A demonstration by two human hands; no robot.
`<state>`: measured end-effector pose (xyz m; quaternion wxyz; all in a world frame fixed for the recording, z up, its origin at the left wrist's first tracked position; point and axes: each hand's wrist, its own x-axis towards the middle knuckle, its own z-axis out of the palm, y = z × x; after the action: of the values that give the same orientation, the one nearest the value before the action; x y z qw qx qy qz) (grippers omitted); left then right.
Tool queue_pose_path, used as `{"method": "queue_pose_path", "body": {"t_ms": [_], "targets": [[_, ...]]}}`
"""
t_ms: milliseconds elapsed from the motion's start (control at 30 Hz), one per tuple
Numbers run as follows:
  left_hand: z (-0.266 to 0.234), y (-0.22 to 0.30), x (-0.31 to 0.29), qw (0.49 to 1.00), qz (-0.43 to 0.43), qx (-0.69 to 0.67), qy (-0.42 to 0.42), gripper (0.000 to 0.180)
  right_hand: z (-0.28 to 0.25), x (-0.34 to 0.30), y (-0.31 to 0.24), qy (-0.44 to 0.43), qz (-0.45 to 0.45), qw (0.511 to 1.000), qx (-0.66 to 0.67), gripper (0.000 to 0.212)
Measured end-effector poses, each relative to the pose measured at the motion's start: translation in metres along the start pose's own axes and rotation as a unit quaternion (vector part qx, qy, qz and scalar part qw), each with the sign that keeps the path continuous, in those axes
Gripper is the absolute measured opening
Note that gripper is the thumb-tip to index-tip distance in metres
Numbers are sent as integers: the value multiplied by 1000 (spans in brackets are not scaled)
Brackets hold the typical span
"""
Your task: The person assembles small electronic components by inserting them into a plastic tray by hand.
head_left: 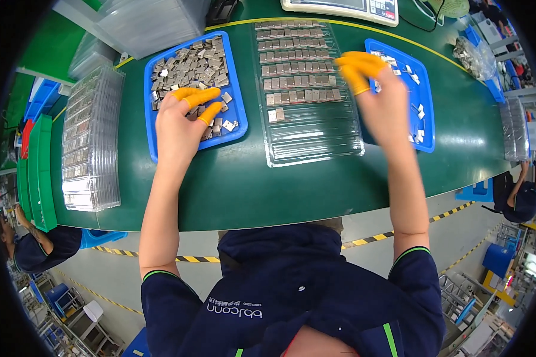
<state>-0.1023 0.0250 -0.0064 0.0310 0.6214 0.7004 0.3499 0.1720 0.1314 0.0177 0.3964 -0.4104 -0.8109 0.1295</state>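
Observation:
My left hand (181,122), with yellow finger cots on its fingertips, is over the blue tray (242,113) of loose metal connector shells (193,65). Its thumb and fingers are apart, close above the shells, and nothing shows between them. Slightly blurred, my right hand (382,98) is at the right edge of the clear plastic tray (312,140), also in yellow cots, its fingers apart with no part visible in them. Rows of metal connector shells (298,68) fill the clear tray's upper part; a short group (276,115) begins the row below.
Right of the clear tray stands a blue tray (430,113) holding small white parts (421,111), partly hidden by my right hand. Stacked clear trays (92,140) stand at the left, beside green bins (40,172). A scale (342,7) sits at the back. Other people work on both sides.

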Motion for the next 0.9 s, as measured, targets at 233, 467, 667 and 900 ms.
{"method": "queue_pose_path", "body": {"t_ms": [233,467,667,900], "targets": [[9,7,1,994,-30,103,-18,27,-70,-10,46,-171,242,925,-237,29],[7,4,-3,982,10,188,-10,27,-56,-20,44,-165,288,911,-244,21],[9,18,2,991,-18,130,-17,25,-55,-22,38,-158,298,916,-217,20],[13,17,-6,983,-64,169,-16,22,-54,-25,30,-142,270,927,-217,22]]}}
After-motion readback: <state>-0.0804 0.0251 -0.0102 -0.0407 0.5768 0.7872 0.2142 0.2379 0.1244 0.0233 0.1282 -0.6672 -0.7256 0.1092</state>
